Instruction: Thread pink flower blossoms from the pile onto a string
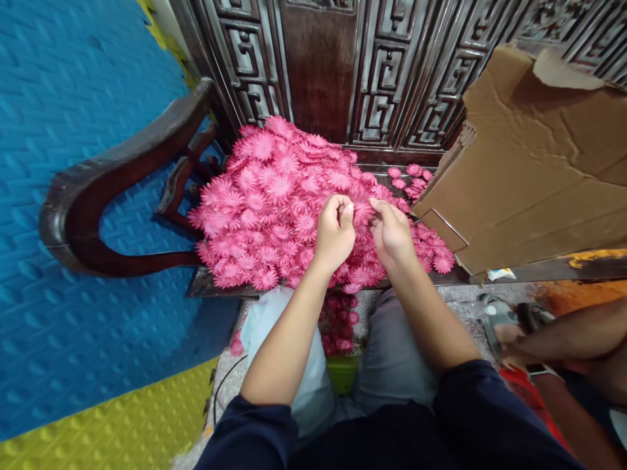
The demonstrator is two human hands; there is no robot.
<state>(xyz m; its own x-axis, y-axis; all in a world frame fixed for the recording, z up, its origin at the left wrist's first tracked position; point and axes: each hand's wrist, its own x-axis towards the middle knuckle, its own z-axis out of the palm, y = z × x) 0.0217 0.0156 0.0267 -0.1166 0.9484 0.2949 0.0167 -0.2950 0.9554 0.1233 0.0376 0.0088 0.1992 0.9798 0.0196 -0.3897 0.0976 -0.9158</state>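
A large heap of pink artificial flower heads [279, 186] with thin pointed petals lies on the dark wooden bench in front of me. Over the heap's right part my right hand [392, 230] pinches the edge of a pink flower head [362, 211] between thumb and fingers. Close by on its left, my left hand [337, 234] is closed, thumb tip pressed against the curled fingers. Whatever is in that pinch is too small to make out. Both hands are raised a little above the heap, a short gap apart.
A brown cardboard box [543, 170] stands on the bench at the right. The carved wooden backrest [321, 72] rises behind the heap, and a curved armrest [73, 202] is at left. More pink flowers [339, 320] are between my knees. Another person's arm [573, 336] shows at right.
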